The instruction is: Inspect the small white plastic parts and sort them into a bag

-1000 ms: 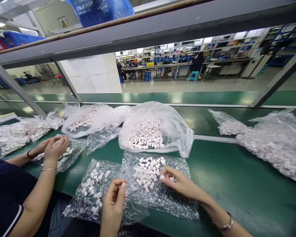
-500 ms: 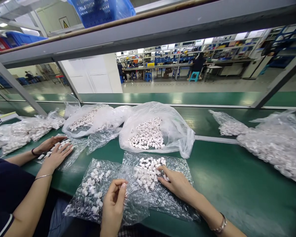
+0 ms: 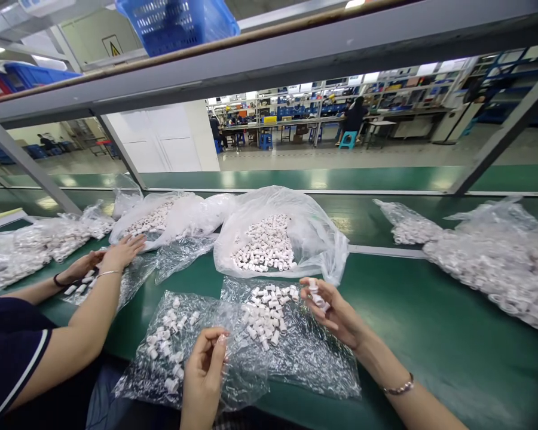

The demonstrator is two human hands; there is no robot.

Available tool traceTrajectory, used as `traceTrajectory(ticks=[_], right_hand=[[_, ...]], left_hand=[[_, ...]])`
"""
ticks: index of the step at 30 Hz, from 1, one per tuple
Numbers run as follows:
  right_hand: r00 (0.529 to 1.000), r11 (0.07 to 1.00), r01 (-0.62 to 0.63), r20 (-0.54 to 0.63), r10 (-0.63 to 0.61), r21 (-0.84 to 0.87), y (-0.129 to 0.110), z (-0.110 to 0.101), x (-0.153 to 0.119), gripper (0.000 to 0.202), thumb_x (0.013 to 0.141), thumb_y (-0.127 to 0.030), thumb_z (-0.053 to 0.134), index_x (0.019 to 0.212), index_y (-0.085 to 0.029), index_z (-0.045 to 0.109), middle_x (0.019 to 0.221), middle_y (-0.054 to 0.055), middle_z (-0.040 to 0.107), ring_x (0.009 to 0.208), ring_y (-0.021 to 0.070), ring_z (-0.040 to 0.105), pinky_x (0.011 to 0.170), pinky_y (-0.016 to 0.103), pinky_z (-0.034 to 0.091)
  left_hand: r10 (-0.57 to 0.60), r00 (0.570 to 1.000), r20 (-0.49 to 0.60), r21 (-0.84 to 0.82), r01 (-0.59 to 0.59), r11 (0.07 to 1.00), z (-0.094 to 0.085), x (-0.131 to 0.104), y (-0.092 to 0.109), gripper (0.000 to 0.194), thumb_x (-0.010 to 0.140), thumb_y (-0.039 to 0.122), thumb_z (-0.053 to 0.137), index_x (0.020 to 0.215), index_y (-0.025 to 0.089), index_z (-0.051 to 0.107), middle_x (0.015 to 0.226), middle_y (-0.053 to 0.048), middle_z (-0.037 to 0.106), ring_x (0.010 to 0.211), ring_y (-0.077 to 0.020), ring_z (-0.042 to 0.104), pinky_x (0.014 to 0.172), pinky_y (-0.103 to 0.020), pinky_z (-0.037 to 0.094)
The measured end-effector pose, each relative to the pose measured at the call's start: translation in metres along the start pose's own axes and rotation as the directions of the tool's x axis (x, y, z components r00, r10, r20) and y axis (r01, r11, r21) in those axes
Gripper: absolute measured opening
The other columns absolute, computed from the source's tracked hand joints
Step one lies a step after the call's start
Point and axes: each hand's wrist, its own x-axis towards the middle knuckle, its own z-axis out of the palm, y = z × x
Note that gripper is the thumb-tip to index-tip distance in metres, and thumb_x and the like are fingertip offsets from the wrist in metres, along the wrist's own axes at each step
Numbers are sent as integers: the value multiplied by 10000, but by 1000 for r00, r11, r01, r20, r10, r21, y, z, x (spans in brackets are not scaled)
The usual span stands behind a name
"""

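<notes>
Green factory tabletop (image 3: 394, 316): the right hand (image 3: 345, 316) has lifted away from a pile (image 3: 266, 313) on plastic, separating several white fittings (image 3: 314, 291) in its grip; the left hand (image 3: 201, 370) pinches a clear bag (image 3: 246, 379).

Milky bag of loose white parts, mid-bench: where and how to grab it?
Probably by the bunched film at the right end of the milky bag, coming from the right and above: the film looks slack there, while the loose white parts heap toward the left. Mind the right hand, close to the near right corner.
</notes>
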Motion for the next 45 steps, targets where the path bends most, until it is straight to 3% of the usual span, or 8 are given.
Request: traceTrajectory(ticks=[5, 13, 18, 24, 33, 36, 40, 45], right_hand=[[983, 888, 76, -117, -144, -453, 7, -6, 7, 404, 938, -578, 504, 843, -203, 616, 718, -7, 562, 508, 101, 419, 413, 198, 293], [975, -19, -35, -29, -220, -999, 37, -3, 18, 349, 1010, -301, 420, 1306, -148, 524, 1051, 146, 732, 883, 304, 708, 627, 308, 447], [980, -18, -34, -30, -197, -999, 23, 5, 11, 306, 1008, -299, 420, 1216, -134, 572, 888, 128, 733, 804, 305, 698, 589, 306, 412], [949, 528, 271, 315, -6, -805, -39, 62, -27, 337, 1026, -491, 407, 1169, -271, 617, 833, 22, 696, 664, 195, 618, 581, 280, 420], [665, 172, 746, 737, -122, -644, 9, 172, 6, 269, 946, -126, 507, 1202, -137, 589, 1178, 143, 639, 1084, 259, 595, 827, 336, 531], [619, 306, 772, 768, -165, -556, -5, 163, 1, 341, 981, -192, 519, 1322, -182, 523, 1280, 123, 591, 1209, 240, 531, 979, 355, 485], [787, 437, 580, 612, -83, -687, -27, 111, -2, 193, 1023, -278, 474, 1096, -232, 647, 962, 23, 690, 842, 169, 645, 767, 288, 527], [932, 195, 308, 254, -259, -931, -11, 26, 22, 237, 998, -274, 420, 1141, -188, 588, 1128, 108, 619, 844, 218, 631, 702, 343, 514]], left_hand=[[8, 1000, -4, 13, -8, 1000, 2, -1, 1, 452, 809, 623, 634, 962, 198, 610, 624, 28, 456, 565, -132, 424, 494, -207, 322], [-8, 1000, 0, 4, 8, 1000, 1, -1, 0, 456, 804, 629, 640, 982, 210, 605, 628, 31, 459, 567, -128, 434, 499, -196, 333], [11, 1000, -2, -25, -11, 1000, -3, -2, 1, 441, 815, 622, 632, 955, 204, 616, 626, 31, 437, 578, -125, 440, 490, -191, 331], [94, 996, -4, 5, -94, 996, -5, -2, 9, 418, 845, 605, 599, 932, 196, 607, 641, 21, 459, 580, -130, 459, 469, -198, 311], [149, 989, -5, -41, -149, 988, -11, -9, 7, 386, 844, 568, 621, 895, 185, 612, 614, 31, 450, 513, -108, 411, 458, -204, 312], [120, 992, -47, -69, -123, 990, -19, -7, 2, 406, 819, 577, 651, 903, 181, 612, 602, 34, 450, 490, -96, 392, 437, -192, 302], [42, 998, -51, -107, -47, 993, -24, -3, -1, 446, 802, 608, 657, 928, 183, 609, 602, 42, 446, 483, -83, 358, 440, -177, 292], [11, 999, -33, -81, -14, 997, -16, -1, 2, 477, 790, 647, 642, 933, 192, 615, 602, 37, 435, 497, -101, 363, 454, -192, 314]])
